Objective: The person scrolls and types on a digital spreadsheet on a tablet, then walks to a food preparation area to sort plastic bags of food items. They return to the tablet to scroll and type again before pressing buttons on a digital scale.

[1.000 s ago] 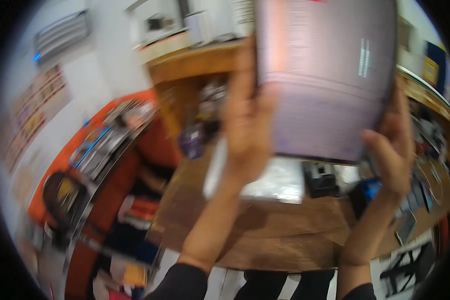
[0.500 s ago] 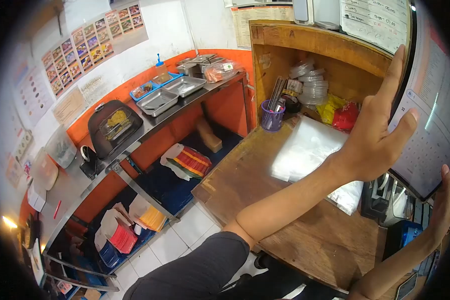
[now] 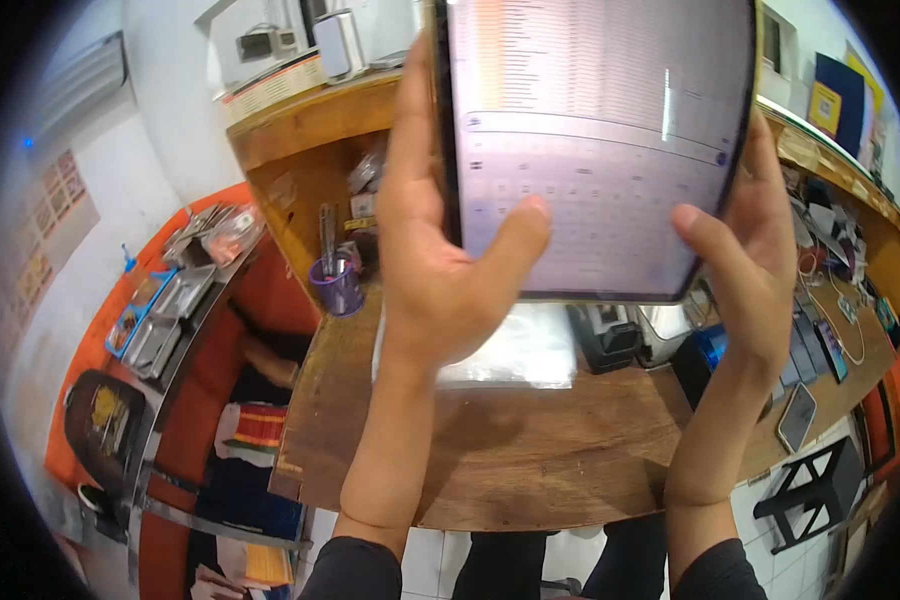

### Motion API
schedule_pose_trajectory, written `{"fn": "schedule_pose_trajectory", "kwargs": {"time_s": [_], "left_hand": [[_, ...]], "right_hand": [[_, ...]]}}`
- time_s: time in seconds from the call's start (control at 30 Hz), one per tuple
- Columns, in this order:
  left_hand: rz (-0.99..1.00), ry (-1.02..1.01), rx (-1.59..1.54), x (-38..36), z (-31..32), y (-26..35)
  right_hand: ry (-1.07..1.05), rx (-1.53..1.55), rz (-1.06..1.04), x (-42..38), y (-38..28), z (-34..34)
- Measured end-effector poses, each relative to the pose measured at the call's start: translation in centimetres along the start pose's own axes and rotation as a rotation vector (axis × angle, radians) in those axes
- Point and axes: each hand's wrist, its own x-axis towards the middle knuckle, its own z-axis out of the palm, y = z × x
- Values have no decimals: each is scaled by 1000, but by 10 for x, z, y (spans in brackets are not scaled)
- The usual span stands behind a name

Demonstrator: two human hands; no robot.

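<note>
A tablet in a dark frame is held upright in front of me, above the desk. Its screen shows rows of text and, in the lower part, an on-screen keyboard. My left hand grips the left edge, fingers behind it and thumb over the keyboard. On the opposite edge, my right hand holds the tablet in the same way, its thumb over the keyboard's right side. Most fingers of both hands are hidden behind the tablet. Below it, a stack of clear plastic bags lies on the wooden desk.
A purple mesh cup with sticks stands at the desk's left. To the right lies a phone near the edge, with a black stool below. Metal trays and a dark basket of food sit on the left counter.
My view has swung right, so the tablet has shifted from the right edge to the middle. Both hands keep hold of it, and the left thumb now lies over the keyboard.
</note>
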Motion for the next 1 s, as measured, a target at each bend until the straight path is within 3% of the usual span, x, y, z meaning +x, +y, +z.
{"fn": "schedule_pose_trajectory", "kwargs": {"time_s": [0.13,0.2,1.0], "left_hand": [[51,7,61,1,2,0],[-20,49,29,0,5,4],[31,81,37,-1,7,2]], "right_hand": [[58,17,70,0,-9,8],[81,22,59,0,-7,8],[-5,55,30,-4,-9,-4]]}}
